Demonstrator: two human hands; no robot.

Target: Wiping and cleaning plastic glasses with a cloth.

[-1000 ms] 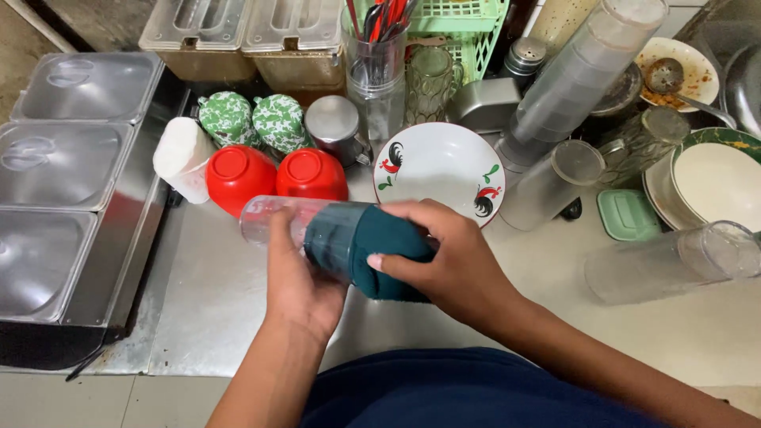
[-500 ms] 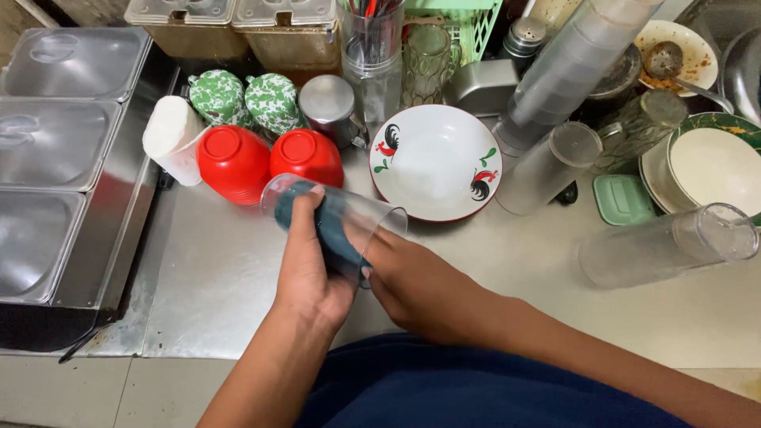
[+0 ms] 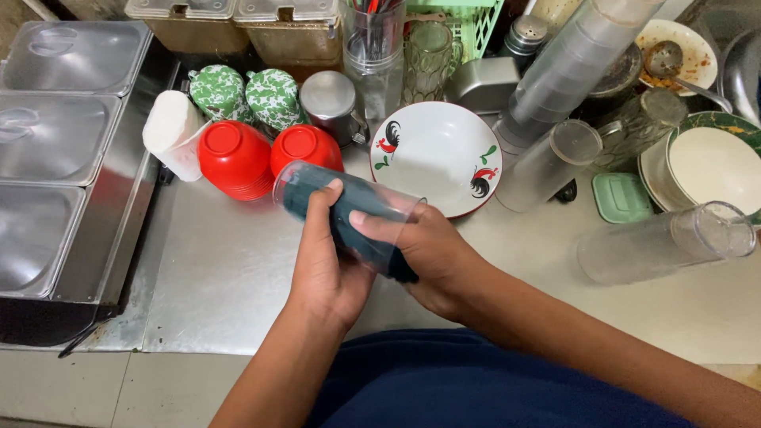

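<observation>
- Well left of the fingers, three lidded steel pans (image 3: 55,135) sit sunk in the counter edge.
- Just beyond the fingertips, up and to the left, a white cup stack (image 3: 170,131) lies on its side against two upturned red bowls (image 3: 265,154), with green patterned bowls (image 3: 246,93) behind them.
- The left hand (image 3: 325,261) wraps the clear plastic cup (image 3: 349,208) from below; its fingers (image 3: 321,214) curl together over the cup's closed end and are clamped on its wall.
- The cup is held above the steel counter (image 3: 222,269), tipped on its side, mouth to the right, with a dark teal cloth (image 3: 361,230) stuffed inside.
- The right hand (image 3: 432,257) grips the cloth at the cup's mouth, fingers closed on it, one fingertip pressed against the cup's outside.
- By my reading, the step in hand is wiping the cup's inside; the next move likely calls for twisting the cloth against the wall while the left hand keeps the cup from turning.
- Just right of the fingers lies a white plate with rooster pictures (image 3: 436,154).
- Farther right, clear cups (image 3: 666,242) lie on their sides near a small green lid (image 3: 622,198) and stacked plates (image 3: 713,162).
</observation>
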